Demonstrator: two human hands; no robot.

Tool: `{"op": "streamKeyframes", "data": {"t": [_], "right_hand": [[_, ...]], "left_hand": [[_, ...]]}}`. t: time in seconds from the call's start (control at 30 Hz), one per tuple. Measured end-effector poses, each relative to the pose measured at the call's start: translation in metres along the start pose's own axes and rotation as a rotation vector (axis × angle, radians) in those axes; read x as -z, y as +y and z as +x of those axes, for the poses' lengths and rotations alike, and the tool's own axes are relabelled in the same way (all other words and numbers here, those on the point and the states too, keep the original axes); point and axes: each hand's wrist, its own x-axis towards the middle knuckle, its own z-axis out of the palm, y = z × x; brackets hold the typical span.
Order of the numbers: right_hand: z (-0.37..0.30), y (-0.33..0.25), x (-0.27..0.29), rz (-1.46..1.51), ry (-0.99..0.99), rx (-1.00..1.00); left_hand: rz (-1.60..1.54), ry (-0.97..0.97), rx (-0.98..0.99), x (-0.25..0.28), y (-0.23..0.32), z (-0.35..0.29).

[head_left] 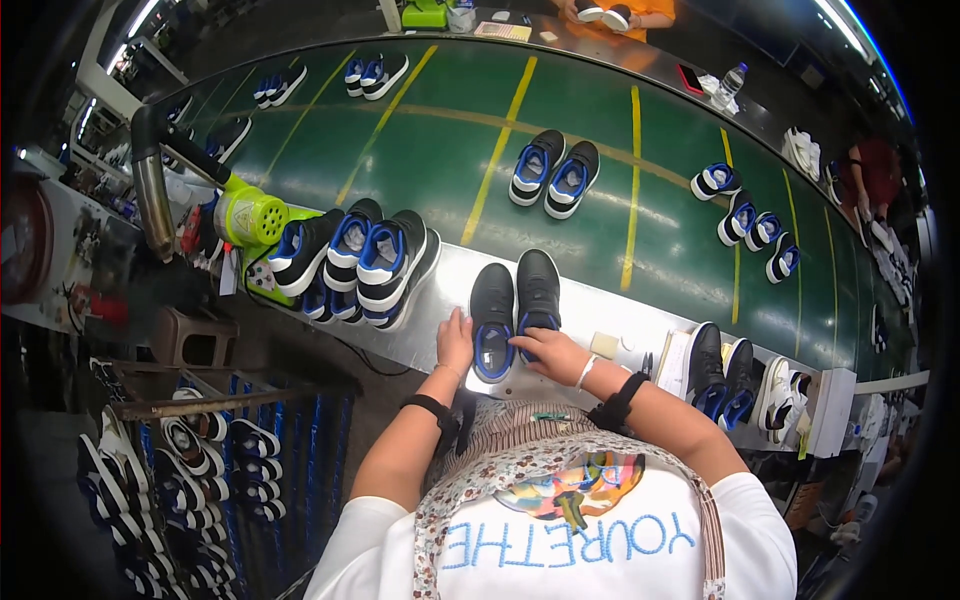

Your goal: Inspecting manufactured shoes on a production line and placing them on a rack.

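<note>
Shoe pair: your left shoe (492, 292) and right shoe (538, 275) lie side by side at the frame's centre, toes up-frame.
Left hand (455, 341): your fingers lie loosely extended along the left shoe's outer side; grip can't be told.
Right hand (556, 356): your fingers reach over the right shoe's heel; pinch can't be told.
Likely handling: light, soft-collared, firmer-soled.
Best hold: cup heel and sole edges; spare the collars.
</note>
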Motion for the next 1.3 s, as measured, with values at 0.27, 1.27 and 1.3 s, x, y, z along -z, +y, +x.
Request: {"op": "streamKeyframes", "data": {"t": [0.27,1.27,1.3], "right_hand": [[-0.071,0.022,0.046,0.193,0.155,-0.289],[0.058,-0.069,-0.071,0.155,-0.613,0.184],[0.068,-0.077,-0.079,0.148,-0.66,0.199]], "left_hand": [[0.128,0.178,-0.32,0.037,0.066,-0.053],[0.159,0.345,0.675,0.311,0.005,-0.374],[0.232,0.465,0.743,0.321,0.0,-0.393]]}}
